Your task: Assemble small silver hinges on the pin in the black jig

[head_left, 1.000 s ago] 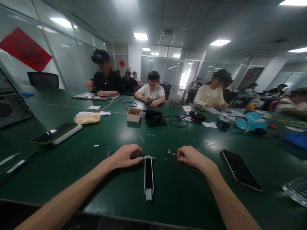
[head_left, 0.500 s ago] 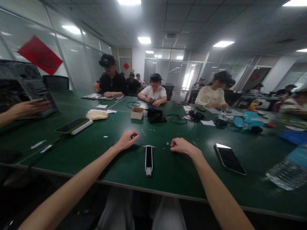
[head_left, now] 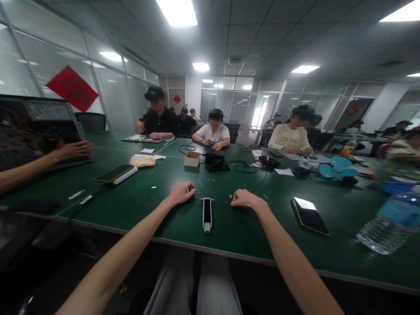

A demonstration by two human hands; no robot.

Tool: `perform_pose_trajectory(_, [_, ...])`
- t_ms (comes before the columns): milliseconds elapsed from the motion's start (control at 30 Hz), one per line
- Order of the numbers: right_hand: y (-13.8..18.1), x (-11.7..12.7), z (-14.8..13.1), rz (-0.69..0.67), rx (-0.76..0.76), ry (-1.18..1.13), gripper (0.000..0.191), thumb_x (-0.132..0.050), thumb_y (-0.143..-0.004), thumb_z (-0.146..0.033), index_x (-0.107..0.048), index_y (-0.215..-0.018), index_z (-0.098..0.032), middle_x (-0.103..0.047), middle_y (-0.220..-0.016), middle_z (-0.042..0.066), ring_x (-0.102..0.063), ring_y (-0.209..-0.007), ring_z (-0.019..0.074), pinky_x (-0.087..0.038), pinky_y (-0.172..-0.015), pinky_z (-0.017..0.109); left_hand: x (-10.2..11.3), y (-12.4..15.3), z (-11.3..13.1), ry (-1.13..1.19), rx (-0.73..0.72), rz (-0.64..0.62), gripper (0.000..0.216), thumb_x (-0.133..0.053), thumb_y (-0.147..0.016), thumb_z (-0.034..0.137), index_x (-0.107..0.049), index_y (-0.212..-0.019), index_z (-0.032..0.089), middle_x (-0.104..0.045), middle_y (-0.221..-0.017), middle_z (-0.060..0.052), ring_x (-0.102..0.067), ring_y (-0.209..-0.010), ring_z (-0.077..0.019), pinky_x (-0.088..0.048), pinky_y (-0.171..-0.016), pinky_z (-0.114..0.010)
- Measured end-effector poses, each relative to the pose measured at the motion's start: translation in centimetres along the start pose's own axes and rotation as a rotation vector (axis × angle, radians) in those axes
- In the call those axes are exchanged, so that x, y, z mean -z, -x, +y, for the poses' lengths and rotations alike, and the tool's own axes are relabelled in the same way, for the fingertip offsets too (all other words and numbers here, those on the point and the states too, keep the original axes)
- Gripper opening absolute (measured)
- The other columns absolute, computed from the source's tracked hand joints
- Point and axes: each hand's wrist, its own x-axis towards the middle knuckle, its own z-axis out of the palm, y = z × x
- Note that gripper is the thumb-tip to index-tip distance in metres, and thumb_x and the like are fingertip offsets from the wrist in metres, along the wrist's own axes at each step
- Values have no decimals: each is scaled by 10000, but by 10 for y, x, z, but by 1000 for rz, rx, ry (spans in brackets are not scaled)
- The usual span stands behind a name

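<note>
On the green table (head_left: 147, 208) in front of me lies a slim white object with a dark long inset (head_left: 207, 215), its narrow end towards me and thin metal-looking bits sticking out sideways at the far end. Left of it, my left hand (head_left: 181, 193) rests on the table with curled fingers; whatever they hold, if anything, is hidden. My right hand (head_left: 246, 199) is closed on the other side, its fingertips against the table. Tiny shiny pieces (head_left: 230, 196) lie beside those fingertips. Neither hand touches the white object.
A phone (head_left: 310, 215) and a water bottle (head_left: 389, 223) are to my right. Further back are a small open box (head_left: 192, 159), a black device (head_left: 215, 161) and a blue fan (head_left: 337, 168). At left, another person's hand (head_left: 75, 151) touches an open computer case (head_left: 36, 127).
My view has tilted up a little. My right hand has shifted slightly nearer the tiny pieces. At left, the computer case has turned under the other person's hand.
</note>
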Motion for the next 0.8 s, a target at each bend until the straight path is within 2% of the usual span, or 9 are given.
perform_pose_trajectory(300, [5, -3, -7, 20, 22, 51, 221, -608, -767, -366, -664, -780, -153, -677, -854, 90, -637, -757, 185, -427, -610, 248, 3, -3, 3, -20, 9, -41, 263, -496, -848, 371, -653, -881, 162, -672, -777, -51, -600, -680, -187, -418, -620, -269])
perform_pose_trajectory(533, [11, 1, -5, 77, 113, 46, 185, -556, -795, -301, -654, -765, -146, -678, -847, 82, -630, -762, 165, -407, -613, 230, 1, -8, 0, 5, 25, -34, 273, -490, -854, 373, -649, -849, 151, -675, -752, -52, -599, -642, -175, -432, -616, -265])
perform_pose_trajectory(800, [12, 1, -8, 155, 225, 28, 118, -580, -795, -247, -631, -876, -179, -668, -907, 45, -618, -773, 144, -410, -605, 208, 5, -9, 3, 17, 62, -12, 287, -484, -851, 379, -651, -810, 151, -680, -744, -56, -603, -646, -182, -439, -615, -269])
